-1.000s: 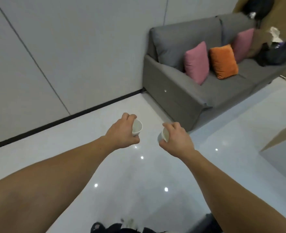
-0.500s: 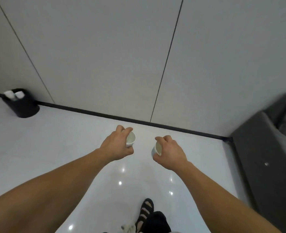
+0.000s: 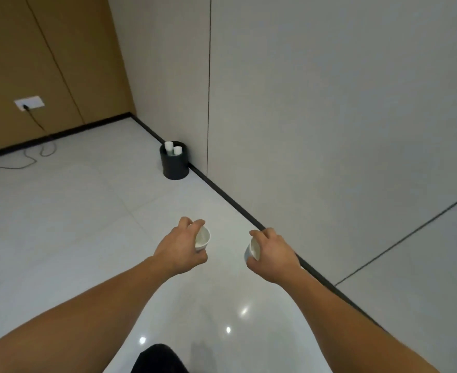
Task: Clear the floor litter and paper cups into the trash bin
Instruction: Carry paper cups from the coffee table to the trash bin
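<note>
Reaching out over the white tiled floor (image 3: 68,224), both bare arms stretch forward from the bottom of the view. Between them at 6 o'clock a dark shape, too blurred to name, sits at the frame's lower edge. The left hand (image 3: 180,250) has its fingers (image 3: 195,224) curled tightly around a white paper cup (image 3: 203,239), which is tipped so its open mouth faces toward 3 o'clock. Just beside it, apart and not touching, the right hand (image 3: 271,258) wraps its fingers around a second white paper cup (image 3: 251,251), whose mouth faces toward 9 o'clock; both cups are held in the air above the floor.

A black baseboard (image 3: 230,199) runs past the right hand from 4 o'clock up toward 11 o'clock along the grey wall. Farther on, at about 12 o'clock, a round dark trash bin (image 3: 175,165) stands on the floor against that baseboard, with two more white cups (image 3: 173,148) sticking up inside it. Well apart at 10 o'clock, a wall socket (image 3: 29,102) on the brown wall has a dark cable (image 3: 31,157) trailing onto the floor.
</note>
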The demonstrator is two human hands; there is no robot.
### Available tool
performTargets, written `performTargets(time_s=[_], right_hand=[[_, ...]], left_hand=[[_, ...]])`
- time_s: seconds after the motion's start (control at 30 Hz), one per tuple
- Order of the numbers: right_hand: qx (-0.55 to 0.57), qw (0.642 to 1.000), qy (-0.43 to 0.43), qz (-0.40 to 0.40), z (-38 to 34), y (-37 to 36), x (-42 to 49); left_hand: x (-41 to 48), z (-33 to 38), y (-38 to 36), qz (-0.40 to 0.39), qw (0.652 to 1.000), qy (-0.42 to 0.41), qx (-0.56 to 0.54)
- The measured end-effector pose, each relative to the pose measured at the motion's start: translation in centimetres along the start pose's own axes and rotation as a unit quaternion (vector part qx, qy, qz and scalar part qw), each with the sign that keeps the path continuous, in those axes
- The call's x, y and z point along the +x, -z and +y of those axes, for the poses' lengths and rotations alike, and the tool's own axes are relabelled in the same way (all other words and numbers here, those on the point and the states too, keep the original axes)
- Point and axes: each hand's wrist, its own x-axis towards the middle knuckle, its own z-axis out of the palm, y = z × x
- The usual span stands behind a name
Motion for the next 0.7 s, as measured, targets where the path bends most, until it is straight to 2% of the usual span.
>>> performTargets(time_s=[0.2, 0.47, 0.7], right_hand=[[-0.034, 0.997, 0.069, -0.018, -6.2, 0.0, 14.3], [-0.014, 0.997, 0.081, -0.011, -13.9, 1.6, 30.6], [-0.014, 0.996, 0.083, -0.025, -15.5, 2.7, 44.2]], left_hand=[[8.7, -8.3, 3.3, 0.043, 0.996, 0.076, -0.018], [22.7, -16.2, 10.5, 0.04, 0.998, 0.057, 0.008], [35.3, -20.7, 12.6, 0.03, 0.997, 0.066, 0.013]])
